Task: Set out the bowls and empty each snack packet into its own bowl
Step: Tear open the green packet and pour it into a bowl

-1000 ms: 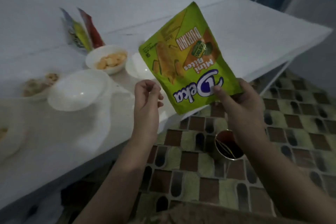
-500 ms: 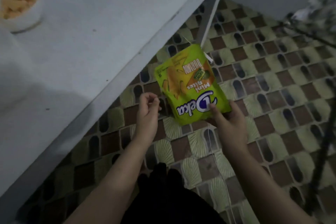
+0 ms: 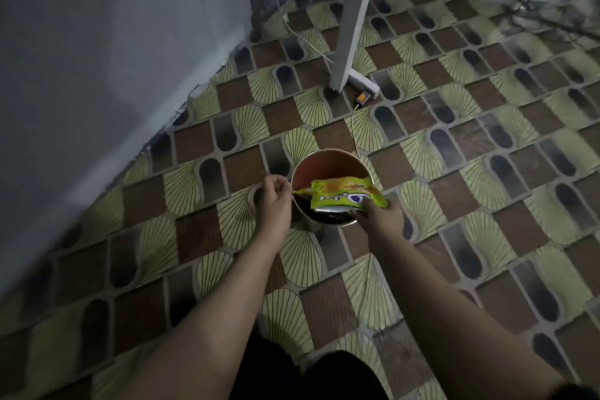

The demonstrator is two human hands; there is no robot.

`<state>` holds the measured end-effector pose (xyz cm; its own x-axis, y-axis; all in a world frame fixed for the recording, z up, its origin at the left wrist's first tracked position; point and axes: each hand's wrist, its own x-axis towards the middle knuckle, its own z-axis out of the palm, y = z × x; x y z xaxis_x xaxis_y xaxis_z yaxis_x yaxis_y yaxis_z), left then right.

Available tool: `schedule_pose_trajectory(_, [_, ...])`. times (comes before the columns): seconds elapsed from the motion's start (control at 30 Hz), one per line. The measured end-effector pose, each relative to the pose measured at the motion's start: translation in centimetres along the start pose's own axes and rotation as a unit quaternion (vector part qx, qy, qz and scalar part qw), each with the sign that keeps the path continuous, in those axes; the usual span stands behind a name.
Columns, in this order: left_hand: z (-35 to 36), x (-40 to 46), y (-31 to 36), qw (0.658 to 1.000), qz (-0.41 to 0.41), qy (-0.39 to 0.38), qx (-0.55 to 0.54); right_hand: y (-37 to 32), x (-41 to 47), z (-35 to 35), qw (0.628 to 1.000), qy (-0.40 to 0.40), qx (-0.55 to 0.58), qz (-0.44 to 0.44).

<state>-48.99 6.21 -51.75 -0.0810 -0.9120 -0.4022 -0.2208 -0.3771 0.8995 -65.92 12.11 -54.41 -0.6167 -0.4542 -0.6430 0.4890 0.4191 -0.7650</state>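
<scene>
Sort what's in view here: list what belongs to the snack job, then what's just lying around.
Part of the job:
green snack packet, pinched in the right hand
left hand, closed, beside the bin
round bin on the floor, with the packet over its mouth

Just lying about:
white power strip
white cable
table leg

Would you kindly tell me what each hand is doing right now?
Left hand: closed in a loose fist, contents cannot be told.
Right hand: holding the green snack packet.
</scene>
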Motion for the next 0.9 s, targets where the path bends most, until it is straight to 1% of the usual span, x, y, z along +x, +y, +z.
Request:
schedule_pose_trajectory(0.07, [0.8,2.1,-2.2,1.000,-0.006,-0.005,0.013,1.7,2.6,1.4,1.000,0.004,0.024,0.002])
schedule_pose_trajectory(0.17, [1.5,3.7,-3.3,0.999,-0.011,-0.025,0.034,2.8,4.1,2.3,0.999,-0.020,0.024,0.011])
schedule_pose_trajectory(0.23, [1.6,3.5,-2.4,0.998,-0.016,-0.038,0.038,2.2,3.2,2.5,0.997,-0.038,0.049,0.037])
schedule_pose_trajectory(0.3, [1.4,2.1,-0.3,0.999,-0.014,-0.044,0.023,0.5,0.5,2.6,0.995,-0.025,0.089,0.048])
schedule_pose_trajectory(0.37, [1.3,-0.2,3.2,0.999,0.008,-0.047,0.011,-2.7,-3.7,2.8,0.998,-0.010,0.063,-0.002])
schedule_pose_trajectory(0.43, [0.8,-3.4,7.8,0.998,0.041,-0.049,0.010,-6.7,-9.0,2.9,0.997,-0.017,0.000,-0.076])
schedule_pose_trajectory(0.53, [-0.8,-9.3,16.1,0.993,0.090,-0.064,-0.039,-13.9,-18.0,2.4,0.977,-0.046,-0.052,-0.200])
schedule_pose_trajectory(0.63, [-4.2,-16.0,24.7,0.982,0.150,-0.038,-0.106,-21.1,-27.5,1.8,0.943,-0.100,-0.052,-0.314])
schedule_pose_trajectory(0.7, [-6.9,-20.4,29.9,0.972,0.201,0.004,-0.124,-25.2,-33.3,1.4,0.917,-0.147,-0.043,-0.367])
schedule_pose_trajectory(0.77, [-9.7,-24.5,34.5,0.960,0.238,0.042,-0.143,-28.7,-38.5,1.3,0.884,-0.187,-0.049,-0.426])
schedule_pose_trajectory(0.83, [-12.5,-27.7,38.3,0.947,0.273,0.067,-0.153,-31.4,-43.0,1.9,0.853,-0.217,-0.063,-0.470])
schedule_pose_trajectory(0.9, [-15.8,-30.0,41.0,0.935,0.309,0.108,-0.138,-33.4,-46.9,3.3,0.831,-0.254,-0.066,-0.491])
